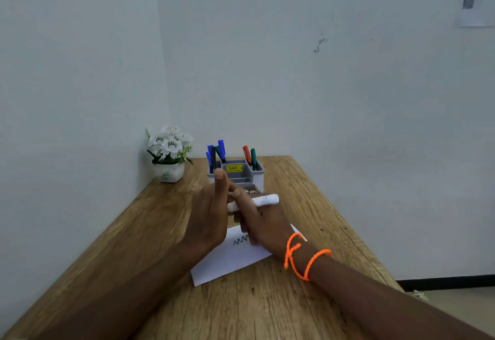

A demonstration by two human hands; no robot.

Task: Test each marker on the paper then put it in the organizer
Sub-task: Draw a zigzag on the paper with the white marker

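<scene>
White marker (263, 200) held level in my right hand (263, 223), fingers curled round barrel, above paper (230, 262) bearing zigzag test line (241, 240). My left hand (211, 216) open at marker's left end, thumb up; probably capping, cap hidden. Organizer (258, 176) just beyond on tabletop (267, 307), markers standing in side compartments. Flower pot (169, 172) in corner.

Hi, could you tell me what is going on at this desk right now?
A person is working through a set of markers. The right hand grips a white marker above the paper, which already bears a dark zigzag scribble. The left hand is raised beside it with fingers straight, near the marker's end. Behind, the grey organizer already holds several blue, green, red and black markers in its two end compartments. A pot of white flowers stands in the corner.
</scene>
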